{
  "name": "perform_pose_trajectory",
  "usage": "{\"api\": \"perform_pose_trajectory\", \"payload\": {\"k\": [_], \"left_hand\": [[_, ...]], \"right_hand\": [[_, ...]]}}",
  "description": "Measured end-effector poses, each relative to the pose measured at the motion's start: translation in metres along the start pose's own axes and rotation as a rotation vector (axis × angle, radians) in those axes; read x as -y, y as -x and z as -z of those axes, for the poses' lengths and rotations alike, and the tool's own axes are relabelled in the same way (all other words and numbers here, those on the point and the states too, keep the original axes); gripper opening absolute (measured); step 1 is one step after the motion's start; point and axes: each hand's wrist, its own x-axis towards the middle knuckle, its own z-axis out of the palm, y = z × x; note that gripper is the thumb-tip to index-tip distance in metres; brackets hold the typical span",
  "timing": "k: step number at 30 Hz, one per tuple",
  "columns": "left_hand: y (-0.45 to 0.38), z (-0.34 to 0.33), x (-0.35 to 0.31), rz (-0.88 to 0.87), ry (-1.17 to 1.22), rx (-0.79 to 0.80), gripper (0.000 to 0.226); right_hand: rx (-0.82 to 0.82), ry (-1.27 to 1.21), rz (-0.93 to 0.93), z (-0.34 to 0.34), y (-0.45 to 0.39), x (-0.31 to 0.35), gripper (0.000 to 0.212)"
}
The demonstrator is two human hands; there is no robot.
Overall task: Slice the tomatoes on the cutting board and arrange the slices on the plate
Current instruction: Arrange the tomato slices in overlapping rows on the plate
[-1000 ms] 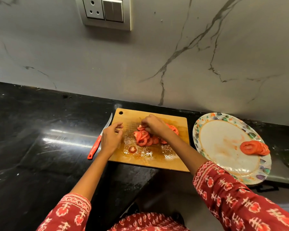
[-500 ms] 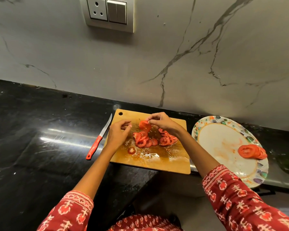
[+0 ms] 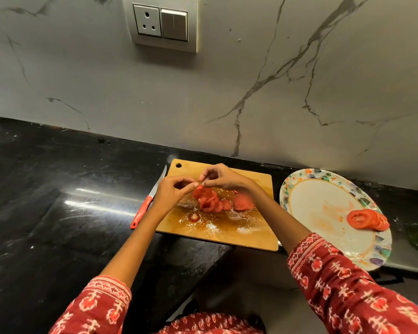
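Head view: a person in red patterned sleeves works over a wooden board (image 3: 251,237) on a black worktop (image 3: 58,225), both hands meeting above a heap of tomato slices (image 3: 210,200). The left hand (image 3: 171,192) has its fingers curled, fingertips pinched at the top edge of a slice; the right hand (image 3: 223,178) pinches the same spot from the other side, fingertips of the two hands touching or nearly so. Which hand bears the slice cannot be told. More slices lie overlapped beneath, one large piece (image 3: 243,202) under the right wrist, and a small end cap (image 3: 193,216) sits apart in a pool of juice. The knife (image 3: 147,201), red-handled, lies on the worktop just beside the board's left edge, untouched. To the right the plate (image 3: 299,182) carries a short fanned row of slices (image 3: 368,219) near its right rim, with juice smears across its middle. The slices look thin, wet and limp, likely to slip or tear at the pulpy centre; a light pinch at the firmer skin rim, or a flat lift from below, would suit them best.
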Motion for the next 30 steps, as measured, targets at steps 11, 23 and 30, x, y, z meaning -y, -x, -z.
{"api": "perform_pose_trajectory", "payload": {"k": [11,23,30], "left_hand": [[0.008,0.008,0.022,0.156,-0.29,0.164,0.017],[0.01,0.015,0.027,0.374,-0.451,0.12,0.017],[0.005,0.021,0.03,0.382,-0.4,0.121,0.009]], "right_hand": [[-0.147,0.265,0.003,-0.032,-0.018,0.006,0.013],[-0.139,0.645,-0.191,-0.046,-0.022,-0.011,0.019],[-0.121,0.29,-0.184,-0.036,-0.019,-0.003,0.012]]}}
